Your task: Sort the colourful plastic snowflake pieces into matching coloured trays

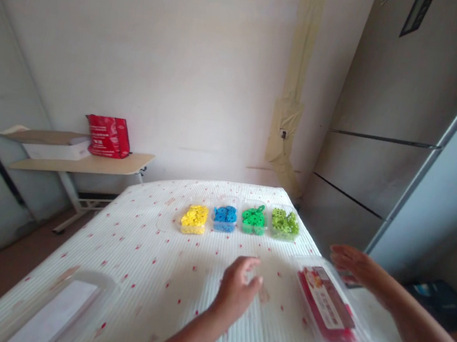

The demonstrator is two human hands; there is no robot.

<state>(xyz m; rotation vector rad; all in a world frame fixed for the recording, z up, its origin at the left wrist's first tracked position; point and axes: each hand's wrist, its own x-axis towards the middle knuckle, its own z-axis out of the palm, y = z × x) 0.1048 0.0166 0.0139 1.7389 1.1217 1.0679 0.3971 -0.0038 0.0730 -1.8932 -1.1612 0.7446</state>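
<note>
My left hand [239, 282] is above the middle of the table, its thumb and curved fingers apart and nothing in them. My right hand [350, 264] is by the far right edge of a see-through plastic box [330, 308] with red contents and a printed paper on top. Its fingers are stretched out; whether they touch the box I cannot tell. Beyond the hands stand several small see-through tubs in a row: yellow pieces [194, 219], blue pieces [225, 218], green pieces [254, 219] and light green pieces [285, 224].
A see-through lid or box with a white sheet [56, 314] lies at the table's near left. The table has a white ribbed cloth [139, 295] with red spots. A side table [111, 167] holds a red bag [108, 136]. At the right stands a fridge [376, 113].
</note>
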